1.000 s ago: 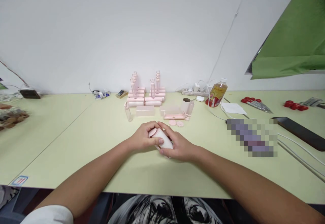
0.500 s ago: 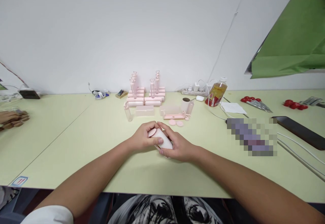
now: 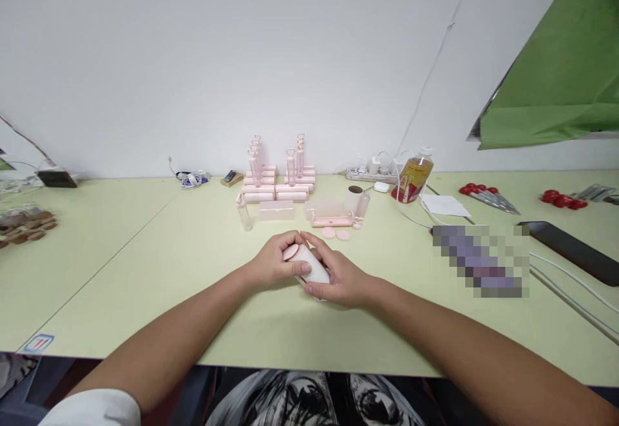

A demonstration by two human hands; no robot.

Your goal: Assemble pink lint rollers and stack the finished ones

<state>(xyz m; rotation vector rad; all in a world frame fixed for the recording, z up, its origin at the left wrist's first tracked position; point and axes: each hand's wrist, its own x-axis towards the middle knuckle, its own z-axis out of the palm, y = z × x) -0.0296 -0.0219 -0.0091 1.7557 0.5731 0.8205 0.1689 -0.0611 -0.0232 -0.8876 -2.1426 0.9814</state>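
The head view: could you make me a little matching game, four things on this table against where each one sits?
Things:
1. pink tube
2. bottle
3. red-handled scissors
4. dark phone

Places:
A. far right, lying flat near the white cables
B. between both hands
C. beside the power strip, by the wall
D. right of the white paper

Pairs: 1-B, 2-C, 3-D, 4-A

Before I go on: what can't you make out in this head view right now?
- Pink tube: its underside and near end, covered by the left hand and right hand.
- Thing right of the hands: pixelated patch hides it.
- Brown items: cut by the left edge.
- Bottle label: too small to read.
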